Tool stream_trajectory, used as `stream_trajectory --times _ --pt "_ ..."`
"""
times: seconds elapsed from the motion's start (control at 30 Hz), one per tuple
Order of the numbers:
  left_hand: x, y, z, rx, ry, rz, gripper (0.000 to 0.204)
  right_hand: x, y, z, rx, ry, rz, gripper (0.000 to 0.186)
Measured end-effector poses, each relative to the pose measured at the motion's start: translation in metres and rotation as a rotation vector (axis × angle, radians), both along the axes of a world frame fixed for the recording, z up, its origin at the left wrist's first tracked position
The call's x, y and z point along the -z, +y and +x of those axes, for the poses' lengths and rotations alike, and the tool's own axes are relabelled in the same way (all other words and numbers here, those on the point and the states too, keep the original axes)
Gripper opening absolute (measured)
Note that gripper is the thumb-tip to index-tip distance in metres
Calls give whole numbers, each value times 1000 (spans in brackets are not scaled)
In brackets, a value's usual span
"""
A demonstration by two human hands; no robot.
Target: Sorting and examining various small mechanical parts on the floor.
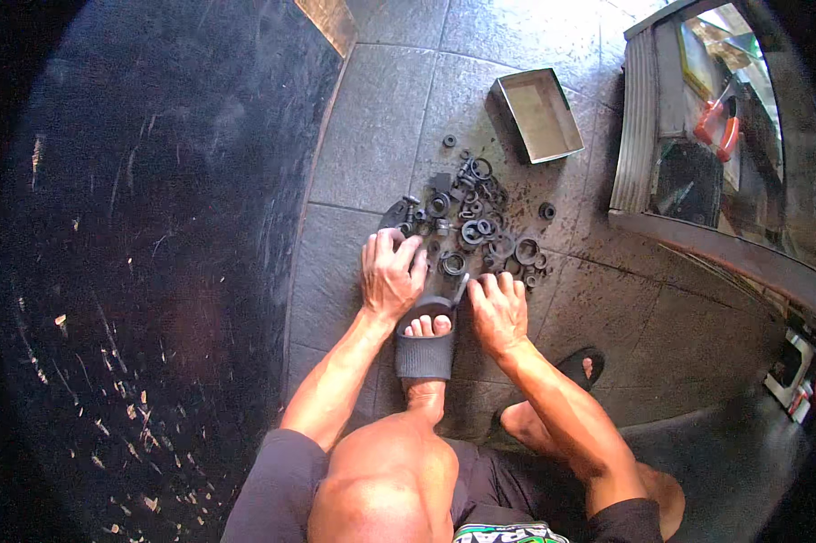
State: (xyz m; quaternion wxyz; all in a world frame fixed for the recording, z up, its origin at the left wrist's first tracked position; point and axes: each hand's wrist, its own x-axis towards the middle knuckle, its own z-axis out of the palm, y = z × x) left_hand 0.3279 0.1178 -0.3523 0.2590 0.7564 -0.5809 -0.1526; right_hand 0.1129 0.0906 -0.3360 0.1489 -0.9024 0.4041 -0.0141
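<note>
A pile of small black rings, washers and other dark parts [476,231] is spread on the grey tiles. My left hand [390,276] is at the pile's lower left, fingers curled over parts I cannot make out. My right hand [500,312] is curled at the pile's lower edge, beside a slim light grey piece [462,288]; whether it grips this is unclear. My sandalled foot [424,353] rests between my hands.
An open metal box [539,118] stands beyond the pile. A scuffed dark board [173,226] runs along the left. A glass-topped cabinet [639,127] with an orange-handled tool [729,136] on it is at right. A metal object [788,366] lies lower right.
</note>
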Motion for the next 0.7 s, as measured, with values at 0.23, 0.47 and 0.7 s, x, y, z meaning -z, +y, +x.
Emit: stream_trajectory --times 0.23,0.47,0.7 --pt "6 -17 1 84 -154 88 19 -3 -1 -5 -14 62 -7 26" --pt "-14 -18 -20 -290 602 58 12 8 -15 -18 356 -415 299 33" --pt "-43 5 -11 -660 2030 283 16 -46 -36 20 1072 -1105 1443 40"
